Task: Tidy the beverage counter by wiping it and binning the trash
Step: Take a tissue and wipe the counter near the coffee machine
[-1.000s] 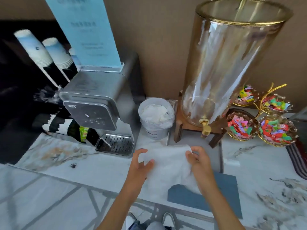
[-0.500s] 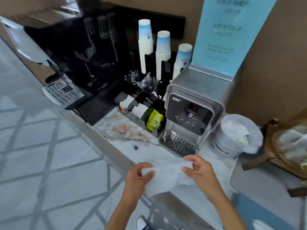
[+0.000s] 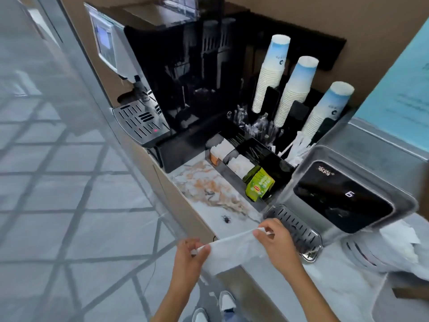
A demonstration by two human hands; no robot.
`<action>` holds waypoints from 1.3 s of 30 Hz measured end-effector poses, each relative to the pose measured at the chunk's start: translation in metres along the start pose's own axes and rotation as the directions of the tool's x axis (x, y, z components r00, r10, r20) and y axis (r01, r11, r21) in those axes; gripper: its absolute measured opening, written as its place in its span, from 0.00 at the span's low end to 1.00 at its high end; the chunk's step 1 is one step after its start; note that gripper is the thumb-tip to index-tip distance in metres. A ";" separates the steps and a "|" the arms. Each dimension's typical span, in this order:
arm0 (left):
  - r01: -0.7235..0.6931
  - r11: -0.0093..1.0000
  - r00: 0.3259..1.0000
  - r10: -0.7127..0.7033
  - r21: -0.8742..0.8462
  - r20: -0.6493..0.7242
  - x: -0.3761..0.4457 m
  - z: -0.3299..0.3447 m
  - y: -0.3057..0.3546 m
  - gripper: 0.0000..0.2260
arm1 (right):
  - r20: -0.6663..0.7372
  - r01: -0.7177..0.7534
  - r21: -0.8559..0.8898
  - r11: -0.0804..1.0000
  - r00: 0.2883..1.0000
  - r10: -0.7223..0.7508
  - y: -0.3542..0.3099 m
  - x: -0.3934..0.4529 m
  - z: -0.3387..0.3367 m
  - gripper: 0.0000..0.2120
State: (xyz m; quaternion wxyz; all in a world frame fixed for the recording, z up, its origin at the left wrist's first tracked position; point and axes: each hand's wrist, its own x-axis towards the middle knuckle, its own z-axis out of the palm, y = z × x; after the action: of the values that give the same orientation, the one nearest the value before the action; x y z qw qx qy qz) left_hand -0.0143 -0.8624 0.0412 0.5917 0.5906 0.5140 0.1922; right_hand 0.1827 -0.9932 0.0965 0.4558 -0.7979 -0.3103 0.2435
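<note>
White soft tissue (image 3: pixel 234 249) stretched between left hand (image 3: pixel 189 254), right hand (image 3: pixel 276 240).

White marbled worktop (image 3: pixel 232 226) with orange-brown veining; white tissue (image 3: pixel 232 249); white paper cups (image 3: pixel 271 73) with blue bands; green tea packets (image 3: pixel 260 184); black and silver coffee machine (image 3: pixel 162 77); grey tiled floor (image 3: pixel 58 182).

A self-serve drinks corner in a lobby or office — a coffee machine (image 3: pixel 148 94) beside three stacks of paper cups (image 3: pixel 271 73), a black organiser (image 3: pixel 250 159) of sachets and tea bags (image 3: pixel 260 184), a water dispenser (image 3: pixel 343 198), all on a marble counter (image 3: pixel 209 189) above tiled floor (image 3: pixel 69 182).
</note>
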 end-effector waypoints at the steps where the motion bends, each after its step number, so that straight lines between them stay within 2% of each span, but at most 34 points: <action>1: 0.017 1.000 1.000 -0.017 -0.019 0.013 0.006 0.001 0.000 0.05 | 0.012 -0.005 -0.013 1.000 1.000 0.006 0.000 0.009 0.003 0.06; 5: 0.137 0.983 0.991 -0.137 -0.125 0.002 0.027 0.012 -0.002 0.07 | -0.022 -0.039 -0.090 0.995 0.999 0.038 0.009 0.050 0.018 0.03; 8: 0.207 0.961 0.975 -0.219 -0.185 -0.045 0.041 0.025 -0.009 0.07 | -0.030 -0.037 -0.207 0.978 0.999 0.031 0.018 0.085 0.029 0.06; 11: 0.259 0.942 0.954 -0.284 -0.215 -0.095 0.059 0.034 -0.013 0.06 | 0.021 -0.002 -0.305 0.952 1.000 0.008 0.028 0.114 0.042 0.09; 14: 0.295 0.931 0.937 -0.326 -0.216 -0.128 0.078 0.038 -0.019 0.06 | 0.066 0.073 -0.421 0.904 0.997 -0.050 0.038 0.129 0.055 0.11; 17: 0.321 0.928 0.925 -0.350 -0.187 -0.147 0.092 0.038 -0.026 0.07 | 0.075 0.054 -0.426 0.903 0.997 -0.024 0.048 0.135 0.066 0.12; 20: 0.335 0.926 0.919 -0.362 -0.176 -0.158 0.102 0.037 -0.033 0.08 | 0.074 0.045 -0.442 0.896 0.997 -0.014 0.053 0.137 0.073 0.05; 22: 0.352 0.920 0.911 -0.378 -0.169 -0.162 0.106 0.035 -0.037 0.08 | 0.059 0.099 -0.496 0.862 0.995 -0.080 0.055 0.133 0.077 0.10; 25: 0.349 0.923 0.913 -0.374 -0.163 -0.164 0.107 0.033 -0.039 0.08 | 0.177 0.313 -0.555 0.771 0.950 -0.258 0.058 0.116 0.083 0.17; 28: 0.318 0.944 0.911 -0.329 -0.084 -0.249 0.103 0.033 -0.035 0.02 | 0.347 0.408 -0.548 0.730 0.905 -0.245 0.073 0.101 0.092 0.24; 30: 0.304 0.952 0.886 -0.273 0.025 -0.375 0.096 0.037 -0.035 0.07 | 0.436 0.462 -0.550 0.696 0.869 -0.233 0.083 0.095 0.095 0.29; 32: 0.296 0.955 0.871 -0.263 0.015 -0.416 0.086 0.046 -0.031 0.09 | 0.501 0.521 -0.567 0.637 0.833 -0.236 0.089 0.093 0.097 0.32; 34: 0.300 0.952 0.891 -0.300 -0.055 -0.340 0.076 0.060 -0.029 0.09 | 0.515 0.533 -0.587 0.609 0.827 -0.227 0.092 0.092 0.099 0.34; 36: 0.320 0.919 0.914 -0.363 -0.231 -0.179 0.073 0.073 -0.024 0.08 | 0.509 0.528 -0.601 0.600 0.832 -0.221 0.093 0.091 0.101 0.34; 39: 0.363 0.762 0.922 -0.377 -0.536 0.088 0.080 0.085 -0.022 0.14 | 0.494 0.516 -0.613 0.598 0.842 -0.219 0.097 0.092 0.105 0.34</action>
State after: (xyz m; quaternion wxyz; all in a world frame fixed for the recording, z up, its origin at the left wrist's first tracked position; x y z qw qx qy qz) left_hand 0.0804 -0.8435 -0.0277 0.7539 0.2832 0.5518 0.2167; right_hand 0.2023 -0.9046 -0.0478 0.0756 -0.7671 -0.6207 0.1436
